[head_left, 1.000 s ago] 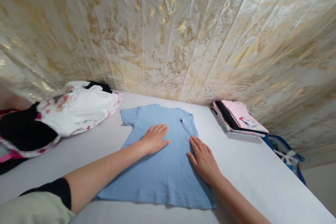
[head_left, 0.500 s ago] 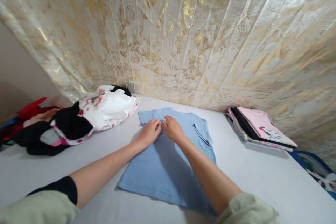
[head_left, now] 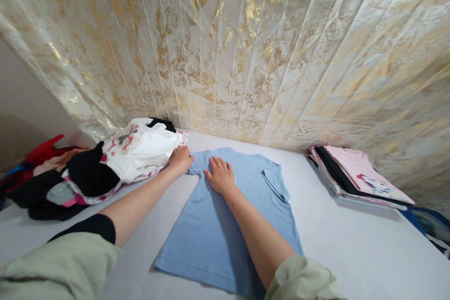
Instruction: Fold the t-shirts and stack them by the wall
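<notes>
A light blue T-shirt (head_left: pixel 197 239) lies spread out on the white table, its collar end toward the wall and its hem toward me. My left hand (head_left: pixel 180 159) is closed at the edge of the shirt's left sleeve, fingers pinching the cloth there. My right hand (head_left: pixel 221 176) rests flat on the upper part of the shirt, fingers spread. The right sleeve lies turned in over the shirt's body, its dark opening showing.
On the left a loose heap of clothes includes a white printed top (head_left: pixel 140 145) and black garments (head_left: pixel 87 171). At the right stands a folded stack topped by a pink shirt (head_left: pixel 355 164). A gold-patterned wall covering (head_left: pixel 225 56) rises behind the white table (head_left: pixel 337 253).
My left hand has moved left from the shirt's upper middle to the left sleeve's edge. My right hand has flattened and shifted slightly left. The left sleeve now reaches further outward.
</notes>
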Demonstrator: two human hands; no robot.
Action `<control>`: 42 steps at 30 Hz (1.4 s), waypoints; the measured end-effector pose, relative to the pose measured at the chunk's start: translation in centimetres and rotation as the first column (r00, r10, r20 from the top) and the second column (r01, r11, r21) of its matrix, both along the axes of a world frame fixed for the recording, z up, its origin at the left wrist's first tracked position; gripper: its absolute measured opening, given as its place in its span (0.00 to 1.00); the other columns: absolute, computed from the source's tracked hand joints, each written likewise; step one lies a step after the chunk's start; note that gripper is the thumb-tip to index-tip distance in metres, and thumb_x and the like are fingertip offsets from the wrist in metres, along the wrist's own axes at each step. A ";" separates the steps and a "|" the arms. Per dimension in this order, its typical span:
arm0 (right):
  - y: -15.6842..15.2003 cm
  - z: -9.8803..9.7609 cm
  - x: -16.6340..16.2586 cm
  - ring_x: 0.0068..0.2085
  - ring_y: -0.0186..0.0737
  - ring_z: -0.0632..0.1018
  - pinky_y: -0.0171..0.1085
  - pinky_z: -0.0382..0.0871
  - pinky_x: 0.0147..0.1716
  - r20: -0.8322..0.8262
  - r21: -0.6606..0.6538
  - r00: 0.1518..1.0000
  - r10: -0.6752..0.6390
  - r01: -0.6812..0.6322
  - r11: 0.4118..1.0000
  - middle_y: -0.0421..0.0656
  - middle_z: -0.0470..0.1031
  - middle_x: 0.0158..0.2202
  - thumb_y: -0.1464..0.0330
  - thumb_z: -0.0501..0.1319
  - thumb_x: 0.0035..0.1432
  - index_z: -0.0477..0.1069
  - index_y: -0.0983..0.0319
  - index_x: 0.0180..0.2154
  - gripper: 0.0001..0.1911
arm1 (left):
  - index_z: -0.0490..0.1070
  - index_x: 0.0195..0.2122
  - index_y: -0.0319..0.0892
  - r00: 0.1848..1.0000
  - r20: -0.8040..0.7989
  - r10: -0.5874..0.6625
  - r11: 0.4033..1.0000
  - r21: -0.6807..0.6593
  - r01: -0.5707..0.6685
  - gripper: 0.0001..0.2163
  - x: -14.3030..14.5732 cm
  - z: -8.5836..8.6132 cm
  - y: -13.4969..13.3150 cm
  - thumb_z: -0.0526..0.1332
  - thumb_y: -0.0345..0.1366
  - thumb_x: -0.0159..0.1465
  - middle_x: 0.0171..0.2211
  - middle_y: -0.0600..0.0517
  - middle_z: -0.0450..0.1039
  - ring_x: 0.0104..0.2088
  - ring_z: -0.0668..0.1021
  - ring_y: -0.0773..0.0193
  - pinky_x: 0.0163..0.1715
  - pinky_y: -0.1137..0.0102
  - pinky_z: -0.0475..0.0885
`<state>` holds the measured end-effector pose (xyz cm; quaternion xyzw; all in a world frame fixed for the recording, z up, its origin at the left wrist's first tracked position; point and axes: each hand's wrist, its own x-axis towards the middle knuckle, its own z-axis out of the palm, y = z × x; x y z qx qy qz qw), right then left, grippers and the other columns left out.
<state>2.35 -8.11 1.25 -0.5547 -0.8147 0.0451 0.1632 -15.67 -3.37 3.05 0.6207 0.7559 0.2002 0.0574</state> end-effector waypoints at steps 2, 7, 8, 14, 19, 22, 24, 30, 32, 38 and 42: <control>0.4 0.6 -0.3 0.62 0.48 0.63 0.49 0.53 0.58 0.026 -0.021 1.000 -0.015 0.015 1.000 0.49 0.64 0.63 0.57 0.49 0.68 0.62 0.60 0.60 0.24 | 0.70 0.41 0.42 0.999 0.041 0.005 1.000 0.003 -0.005 0.08 -0.2 0.2 0.2 0.59 0.35 0.60 0.41 0.43 0.76 0.46 0.77 0.51 0.45 0.64 0.70; 1.0 0.8 -1.2 0.55 0.50 0.67 0.47 0.57 0.51 0.063 0.038 0.995 -0.076 0.074 0.997 0.51 0.69 0.55 0.60 0.51 0.67 0.65 0.60 0.56 0.20 | 0.66 0.47 0.43 0.988 0.155 -0.026 0.999 0.037 0.021 0.12 -0.1 1.0 0.2 0.57 0.33 0.62 0.42 0.47 0.77 0.46 0.78 0.55 0.45 0.66 0.70; 0.9 0.7 -1.2 0.55 0.50 0.66 0.47 0.56 0.51 0.051 0.064 0.996 -0.079 0.076 0.995 0.51 0.69 0.56 0.61 0.50 0.67 0.64 0.60 0.57 0.21 | 0.67 0.47 0.43 0.983 0.179 -0.049 0.998 0.052 0.040 0.12 0.2 1.2 0.1 0.57 0.33 0.62 0.44 0.47 0.76 0.47 0.78 0.56 0.47 0.67 0.70; 0.8 -0.2 -0.7 0.56 0.49 0.65 0.47 0.55 0.53 -0.026 0.093 0.999 -0.046 0.048 0.995 0.49 0.68 0.56 0.62 0.51 0.66 0.64 0.57 0.58 0.21 | 0.67 0.49 0.43 0.910 0.351 -0.220 0.975 0.087 0.202 0.12 3.8 2.1 -0.7 0.56 0.33 0.65 0.41 0.50 0.77 0.32 0.80 0.65 0.34 0.72 0.74; 2.4 -0.9 0.3 0.49 0.44 0.71 0.39 0.62 0.49 -0.336 0.013 0.937 -0.098 0.108 0.994 0.50 0.74 0.49 0.73 0.45 0.63 0.72 0.63 0.46 0.19 | 0.60 0.58 0.43 0.836 0.482 -0.263 0.960 0.049 0.274 0.17 6.2 1.3 -1.3 0.54 0.37 0.68 0.41 0.50 0.77 0.22 0.78 0.70 0.23 0.74 0.74; 3.2 -1.2 0.8 0.48 0.40 0.74 0.36 0.65 0.48 -0.516 -0.027 0.837 -0.184 0.198 0.980 0.49 0.75 0.47 0.76 0.40 0.61 0.69 0.66 0.51 0.24 | 0.60 0.57 0.39 0.844 0.489 -0.219 0.971 0.021 0.240 0.16 5.6 0.4 -1.1 0.48 0.35 0.70 0.41 0.47 0.77 0.22 0.78 0.69 0.22 0.73 0.73; 3.4 -1.4 1.0 0.47 0.39 0.75 0.37 0.65 0.48 -0.598 -0.054 0.774 -0.208 0.220 0.974 0.48 0.76 0.47 0.74 0.39 0.63 0.63 0.66 0.56 0.25 | 0.65 0.52 0.39 0.867 0.459 -0.192 0.978 0.013 0.210 0.14 4.8 -0.1 -0.6 0.47 0.31 0.69 0.39 0.47 0.77 0.23 0.78 0.68 0.25 0.72 0.74; 2.7 -1.1 0.8 0.50 0.45 0.73 0.41 0.62 0.52 -0.536 -0.002 0.815 -0.218 0.258 0.966 0.50 0.76 0.47 0.66 0.49 0.64 0.63 0.66 0.58 0.23 | 0.74 0.46 0.43 0.918 0.303 -0.257 0.966 0.087 0.243 0.15 3.6 -0.6 2.0 0.53 0.26 0.62 0.45 0.47 0.73 0.46 0.77 0.62 0.51 0.66 0.70; 2.3 -0.9 0.8 0.51 0.48 0.72 0.43 0.61 0.52 -0.439 0.016 0.865 -0.244 0.279 0.960 0.51 0.75 0.48 0.67 0.52 0.62 0.64 0.65 0.57 0.23 | 0.75 0.46 0.46 0.914 0.271 -0.303 0.953 0.083 0.291 0.17 3.9 -0.6 3.1 0.54 0.25 0.60 0.45 0.48 0.70 0.48 0.75 0.62 0.53 0.67 0.69; 2.1 -0.6 0.9 0.51 0.48 0.71 0.43 0.62 0.49 -0.308 0.000 0.908 -0.283 0.298 0.955 0.51 0.73 0.50 0.74 0.49 0.60 0.66 0.63 0.56 0.23 | 0.76 0.37 0.44 0.915 0.215 -0.341 0.938 0.019 0.346 0.08 4.4 -1.0 5.0 0.61 0.28 0.57 0.42 0.49 0.69 0.42 0.77 0.62 0.49 0.68 0.71; 2.4 -0.7 1.0 0.51 0.47 0.71 0.41 0.62 0.49 -0.347 -0.012 0.887 -0.305 0.321 0.947 0.52 0.72 0.49 0.76 0.46 0.60 0.66 0.64 0.56 0.24 | 0.74 0.39 0.44 0.934 0.188 -0.303 0.953 0.035 0.302 0.07 4.4 -1.4 4.8 0.61 0.32 0.60 0.45 0.49 0.69 0.41 0.77 0.63 0.47 0.69 0.71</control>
